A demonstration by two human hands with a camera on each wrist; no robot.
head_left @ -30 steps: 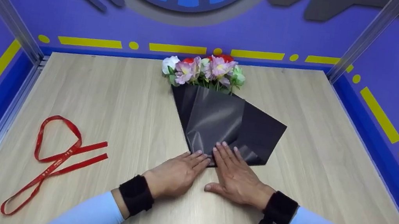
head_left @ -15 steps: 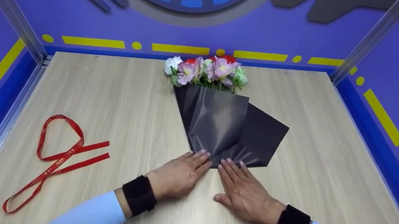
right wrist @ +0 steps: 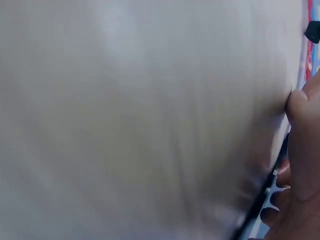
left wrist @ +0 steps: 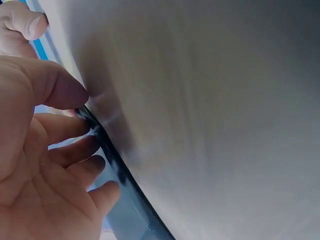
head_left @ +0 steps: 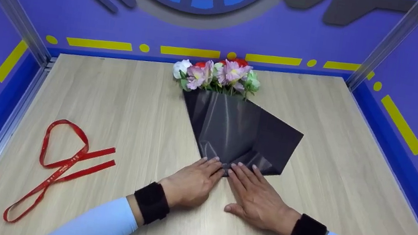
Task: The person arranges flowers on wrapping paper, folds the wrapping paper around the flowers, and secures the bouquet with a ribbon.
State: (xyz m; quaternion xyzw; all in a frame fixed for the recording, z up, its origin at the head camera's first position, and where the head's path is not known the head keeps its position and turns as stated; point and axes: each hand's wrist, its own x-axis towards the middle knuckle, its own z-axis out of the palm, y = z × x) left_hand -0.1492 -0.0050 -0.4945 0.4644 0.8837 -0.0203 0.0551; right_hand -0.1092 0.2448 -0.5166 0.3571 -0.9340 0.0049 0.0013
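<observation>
Black wrapping paper (head_left: pixel 228 124) lies folded around a bunch of flowers (head_left: pixel 219 75), whose pink, white, red and pale green heads stick out at the far end. On the paper's near edge, left of its lower tip, rest the extended fingers of my left hand (head_left: pixel 195 182). My right hand (head_left: pixel 257 197) lies flat just to the right, fingertips on the same edge and thumb out to the side on the table. In the left wrist view, the left fingers (left wrist: pixel 77 150) meet the dark paper edge. The right wrist view shows only part of the right hand (right wrist: pixel 302 165) beside that edge.
A red ribbon (head_left: pixel 62 168) lies looped on the left of the wooden table (head_left: pixel 143 116). Blue-purple panels (head_left: pixel 221 36) enclose the table at the back and both sides.
My right hand has slid a little rightward along the paper's near edge. The front flap rose off the paper beneath half a second ago and now lies flatter. My left hand stays almost in place.
</observation>
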